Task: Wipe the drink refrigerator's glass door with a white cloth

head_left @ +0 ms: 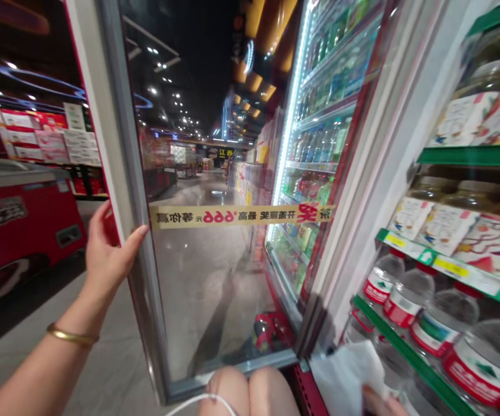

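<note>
My left hand (pixel 112 251), with a gold bangle at the wrist, is wrapped round the outer edge of a glass fridge door (pixel 122 144), thumb on the inner side of the frame. The door stands open, and a yellow sticker strip (pixel 232 216) with reversed lettering crosses its pane. At the lower right, my right hand (pixel 383 401) is closed on a white cloth (pixel 349 370), partly cut off by the frame edge and blurred. That cloth is near the bottom hinge corner of the door, beside the lowest shelves.
On the right, green-edged fridge shelves (pixel 427 346) carry large water bottles (pixel 432 312) and jars with white labels (pixel 444 228). A red chest freezer (pixel 25 225) stands at the left. My knees (pixel 250 393) are just below the door, with a white cord (pixel 202 398) across them.
</note>
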Tool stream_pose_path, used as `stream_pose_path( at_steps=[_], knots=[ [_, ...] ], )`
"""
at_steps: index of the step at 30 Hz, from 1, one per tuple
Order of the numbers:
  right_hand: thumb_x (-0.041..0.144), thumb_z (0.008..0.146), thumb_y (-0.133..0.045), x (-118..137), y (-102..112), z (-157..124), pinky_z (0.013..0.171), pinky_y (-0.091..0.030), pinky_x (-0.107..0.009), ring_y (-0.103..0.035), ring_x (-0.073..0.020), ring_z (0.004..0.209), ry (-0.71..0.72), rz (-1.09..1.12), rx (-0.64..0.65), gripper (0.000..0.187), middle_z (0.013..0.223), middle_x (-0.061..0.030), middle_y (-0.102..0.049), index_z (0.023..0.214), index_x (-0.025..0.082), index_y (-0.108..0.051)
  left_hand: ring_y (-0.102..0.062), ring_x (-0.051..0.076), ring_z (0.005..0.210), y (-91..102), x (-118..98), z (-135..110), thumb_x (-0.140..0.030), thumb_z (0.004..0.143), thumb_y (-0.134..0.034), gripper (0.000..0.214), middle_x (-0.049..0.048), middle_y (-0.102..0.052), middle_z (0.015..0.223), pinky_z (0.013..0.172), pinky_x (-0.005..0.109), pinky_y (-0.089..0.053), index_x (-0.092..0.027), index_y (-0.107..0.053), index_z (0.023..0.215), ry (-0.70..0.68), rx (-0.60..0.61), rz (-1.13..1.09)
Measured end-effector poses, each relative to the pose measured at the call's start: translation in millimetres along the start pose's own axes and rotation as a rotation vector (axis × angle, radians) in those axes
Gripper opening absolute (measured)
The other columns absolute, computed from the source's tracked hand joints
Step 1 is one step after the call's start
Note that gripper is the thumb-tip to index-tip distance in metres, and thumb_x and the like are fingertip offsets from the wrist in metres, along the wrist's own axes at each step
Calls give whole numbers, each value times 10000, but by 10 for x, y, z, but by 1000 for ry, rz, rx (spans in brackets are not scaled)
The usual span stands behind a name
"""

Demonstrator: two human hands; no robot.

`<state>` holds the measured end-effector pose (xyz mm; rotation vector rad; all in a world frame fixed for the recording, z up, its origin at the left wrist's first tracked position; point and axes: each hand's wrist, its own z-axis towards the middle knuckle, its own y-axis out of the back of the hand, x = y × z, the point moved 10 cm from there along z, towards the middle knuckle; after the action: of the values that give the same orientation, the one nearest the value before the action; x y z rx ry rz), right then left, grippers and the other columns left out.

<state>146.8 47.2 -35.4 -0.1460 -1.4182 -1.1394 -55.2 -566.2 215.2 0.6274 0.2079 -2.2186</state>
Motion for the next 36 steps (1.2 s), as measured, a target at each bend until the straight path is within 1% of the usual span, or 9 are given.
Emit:
stream_pose_path(
  at_steps=[5, 9, 12, 15, 17, 22, 29, 33, 36],
  knots=[
    [748, 615, -771, 346, -795, 687, 992, -655, -500, -765, -422, 1186, -194, 640, 244, 694, 1100, -148, -842, 999, 172, -822, -320, 497, 1662, 168, -927, -451, -490, 893, -798, 727, -5, -354, 1817, 1319, 785, -323, -423, -574, 1582, -450, -128, 418],
    [658, 970, -564, 1327, -334, 1034, 1223, -507, -571, -628, -380, 1436, 295, 562, -208, 693, 1477, -160, -705, 1467, 190, -682, -538, 388, 1545, -221, -1054, -666, -287, 977, -578, 714, -125, -522, 1683, 1340, 692, -412, -594, -469, 1612, -481, 127, 364],
    [423, 1076, -487, 2016, -131, 756, 1200, -510, -657, -511, -412, 1550, 812, 384, -590, 686, 1685, -222, -494, 1715, 183, -411, -599, 367, 1483, -238, -1030, -715, -269, 920, -625, 846, -127, -500, 1677, 1314, 675, -463, -596, -378, 1660, -559, 39, 466],
    [176, 966, -551, 2401, -533, 312, 1250, -492, -611, -402, -334, 1643, 1289, 174, -723, 859, 1790, -60, -402, 1766, 350, -288, -604, 341, 1480, -211, -1032, -741, -253, 902, -657, 879, -109, -506, 1672, 1280, 635, -507, -577, -375, 1669, -678, -22, 528],
    [134, 877, -586, 2507, -952, 170, 1317, -436, -492, -454, -259, 1615, 1442, 65, -583, 939, 1723, 17, -522, 1748, 376, -334, -572, 326, 1519, -205, -1058, -733, -196, 899, -666, 891, -63, -513, 1682, 1297, 594, -488, -522, -395, 1682, -713, -24, 525],
    [705, 984, -535, 2541, -1533, 75, 1352, -337, -553, -447, -379, 1606, 1515, -68, -35, 1032, 1724, -178, -496, 1781, 125, -228, -514, 357, 1581, -272, -1298, -708, -66, 873, -689, 843, 86, -536, 1699, 1329, 576, -432, -359, -521, 1645, -672, -14, 396],
    [256, 1083, -505, 2918, -558, 737, 1279, -418, -668, -464, -391, 1571, 1024, 250, -553, 677, 1642, -200, -500, 1734, 229, -319, -313, 286, 1698, -935, -1747, -1044, -195, 953, -707, 780, 120, -556, 1681, 1423, 496, -246, -281, -445, 1683, -783, 55, 343],
    [228, 1060, -477, 3275, -860, 600, 1334, -231, -796, -16, -450, 1735, 1027, 119, -397, 905, 1869, -219, 52, 1789, 154, 55, -239, 245, 1718, -1045, -1761, -1113, -288, 985, -699, 814, 95, -572, 1665, 1448, 452, -122, -262, -379, 1733, -762, 12, 434],
    [249, 1006, -548, 3241, -1285, 228, 1397, -190, -684, -17, -386, 1746, 1285, -39, -208, 1007, 1878, -152, 43, 1791, 165, 79, -349, 260, 1683, -888, -1797, -1167, -257, 954, -716, 831, 74, -523, 1700, 1428, 461, -226, -283, -404, 1724, -846, -37, 367]
  ],
)
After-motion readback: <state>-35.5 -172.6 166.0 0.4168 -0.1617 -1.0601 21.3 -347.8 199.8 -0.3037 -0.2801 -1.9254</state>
